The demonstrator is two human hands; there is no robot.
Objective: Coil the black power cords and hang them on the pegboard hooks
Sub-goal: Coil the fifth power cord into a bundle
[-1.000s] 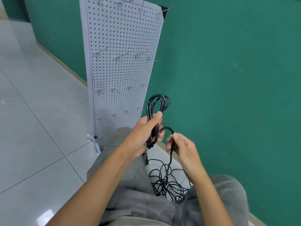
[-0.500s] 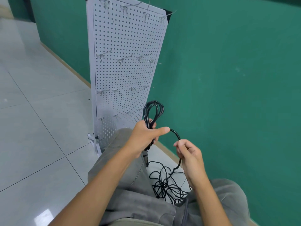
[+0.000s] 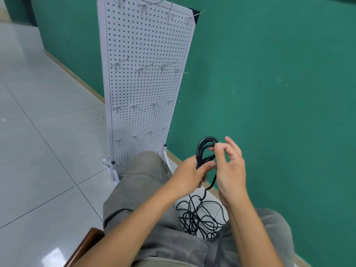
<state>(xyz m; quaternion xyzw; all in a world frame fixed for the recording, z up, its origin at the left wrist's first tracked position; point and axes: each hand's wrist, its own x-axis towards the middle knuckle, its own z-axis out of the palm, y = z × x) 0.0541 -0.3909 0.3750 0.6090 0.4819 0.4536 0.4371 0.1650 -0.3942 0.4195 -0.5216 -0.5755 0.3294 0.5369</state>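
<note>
- Green wall (image 3: 269, 93) and pale floor tiles (image 3: 38, 151) frame a white pegboard (image 3: 146, 83) that stands upright on its feet just beyond the seated person's knees.
- One black power cord (image 3: 204, 151) is in hand; its gathered loops rise above the left hand (image 3: 189, 175), long axis roughly vertical, rounded top pointing toward the wall.
- That left hand grips the bundle near its lower end, fingers and thumb curled round the strands.
- At the top of the loops the right hand (image 3: 229, 170) pinches a strand between thumb and forefinger, the other fingers spread loosely.
- From the grip the cord drops down to a loose tangle (image 3: 200, 218) on the floor between the knees; whether that heap is one cord or several cannot be told.
- I count about sixteen hooks (image 3: 143, 69) in four rows, none carrying a cord.
- Coiling looks unfinished: slack lies below both hands, so the next loop probably comes upward from the floor. The right hand is nearer that trailing length; the pegboard lies ahead and to the left.
</note>
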